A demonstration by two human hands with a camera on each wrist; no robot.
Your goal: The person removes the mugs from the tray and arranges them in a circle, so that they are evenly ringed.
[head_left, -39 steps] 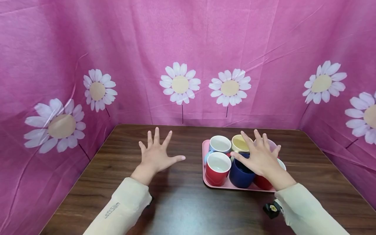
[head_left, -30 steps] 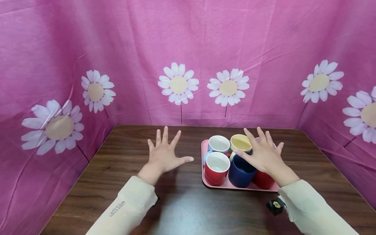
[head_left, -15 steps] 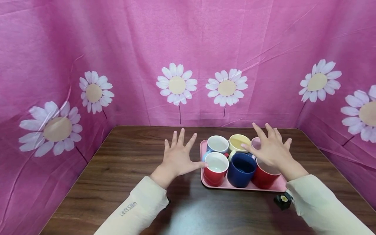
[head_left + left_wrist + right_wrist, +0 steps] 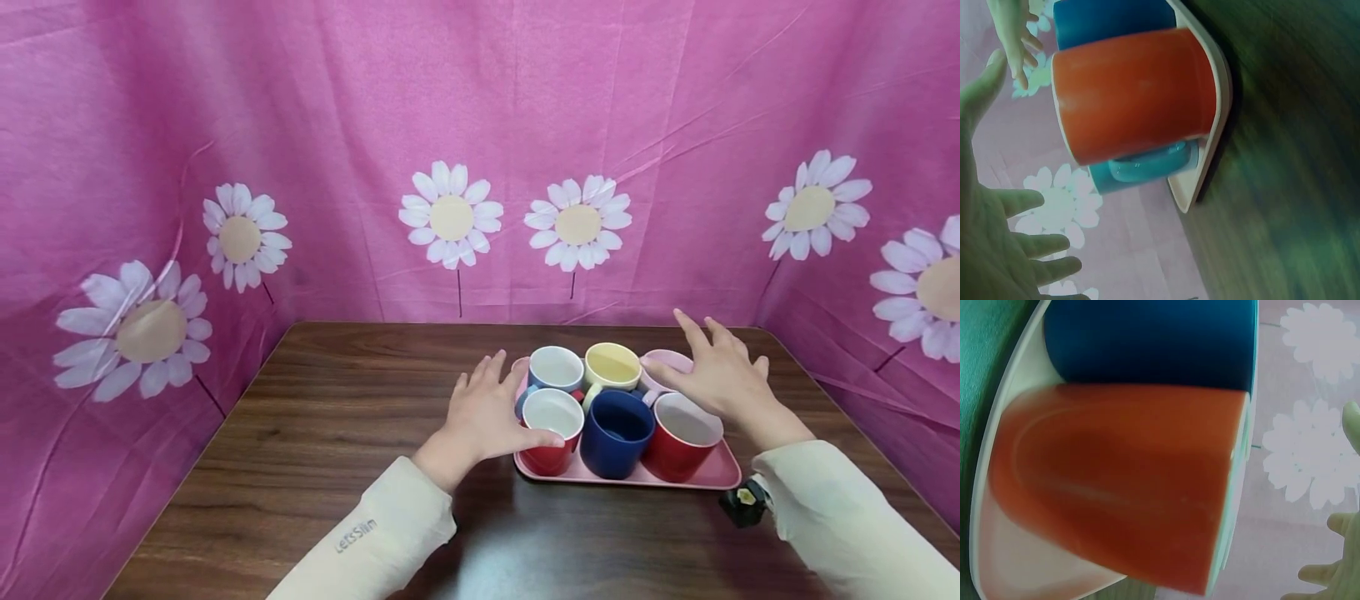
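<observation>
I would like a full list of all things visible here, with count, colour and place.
tray: 1, pink, right half of table
red mugs: 2, front left and front right of tray
dark blue mug: 1, front middle
light blue mug: 1, back left
yellow mug: 1, back middle
pink mug: 1, back right
table: 1, dark brown wood
backdrop: 1, pink with white daisies
left hand: open, at front left red mug
right hand: open, over tray's right side

The left hand [image 4: 486,412] hides part of the front-left red mug [image 4: 552,427].
</observation>
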